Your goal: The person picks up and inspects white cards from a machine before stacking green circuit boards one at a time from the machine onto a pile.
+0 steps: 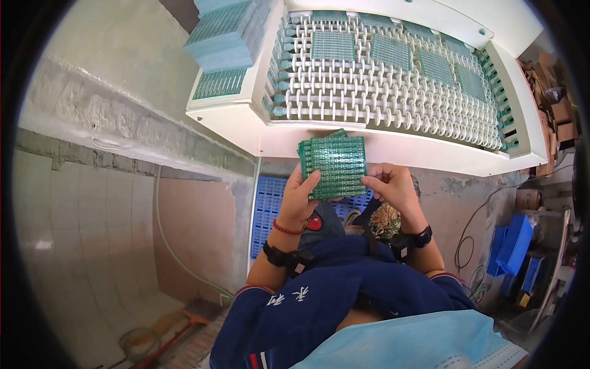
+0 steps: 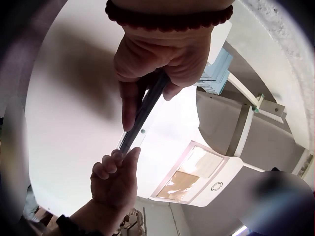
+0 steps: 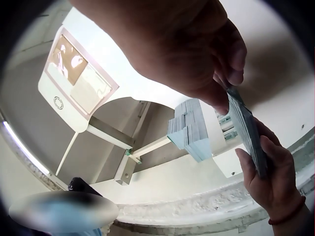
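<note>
A small stack of green circuit boards (image 1: 337,165) is held before the person, just in front of the white machine's near edge. The boards are slightly fanned, with a corner jutting out at the top. My left hand (image 1: 296,198) grips the stack from the left side, thumb on the upper face. At the lower right edge, my right hand (image 1: 395,187) pinches the stack between thumb and fingers. Seen edge-on in the right wrist view, the stack (image 3: 246,130) shows several thin layers between both hands.
Beyond the hands is a conveyor of white roller wheels (image 1: 332,114) with several boards (image 1: 333,46) lying on it. A tall stack of boards (image 1: 224,34) stands on the machine's left end. Blue bins (image 1: 511,246) sit at the right, and a blue plastic grate (image 1: 264,203) lies below.
</note>
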Tool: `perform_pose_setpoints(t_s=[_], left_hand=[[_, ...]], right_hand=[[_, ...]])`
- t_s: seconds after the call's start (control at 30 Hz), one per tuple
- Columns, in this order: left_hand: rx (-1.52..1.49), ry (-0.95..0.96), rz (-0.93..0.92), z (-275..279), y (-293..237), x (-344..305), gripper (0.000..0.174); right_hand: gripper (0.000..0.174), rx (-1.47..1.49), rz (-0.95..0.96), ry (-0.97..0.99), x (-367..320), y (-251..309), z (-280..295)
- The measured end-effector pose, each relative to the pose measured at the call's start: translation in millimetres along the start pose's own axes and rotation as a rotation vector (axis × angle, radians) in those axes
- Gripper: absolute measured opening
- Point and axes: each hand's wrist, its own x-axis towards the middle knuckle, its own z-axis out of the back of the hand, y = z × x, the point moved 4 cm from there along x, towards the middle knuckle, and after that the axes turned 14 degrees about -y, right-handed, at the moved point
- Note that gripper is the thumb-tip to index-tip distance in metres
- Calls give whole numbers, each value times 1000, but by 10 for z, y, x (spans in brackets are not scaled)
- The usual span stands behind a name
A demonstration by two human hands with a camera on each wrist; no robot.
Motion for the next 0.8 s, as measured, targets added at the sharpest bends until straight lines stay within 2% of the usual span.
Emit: perform_pose_setpoints(t_s=[0.1, 0.23, 0.3, 0.4, 0.43, 0.57, 0.7, 0.8], left_hand=[[21, 4, -13, 14, 16, 10, 40], [-76, -36, 3, 120, 54, 37, 42], [-211, 62, 92, 156, 40, 15, 45], [-292, 166, 124, 108, -55, -90, 49], [-297, 195, 121, 81, -82, -135, 50], [-237, 160, 93, 215, -57, -234, 49], [-219, 130, 67, 279, -51, -297, 48], [-133, 66, -1, 232, -117, -307, 44]], right_hand=[[14, 33, -122, 31, 10, -50, 44], [14, 343, -172, -33, 88, -130, 202], [14, 478, -161, -62, 175, -113, 327], [15, 513, -96, -109, 396, -49, 430], [14, 504, -127, -125, 455, -5, 440], [12, 537, -105, -58, 735, 219, 249], [16, 447, -63, -28, 982, 366, -48], [21, 286, 8, -126, 967, 441, -72]])
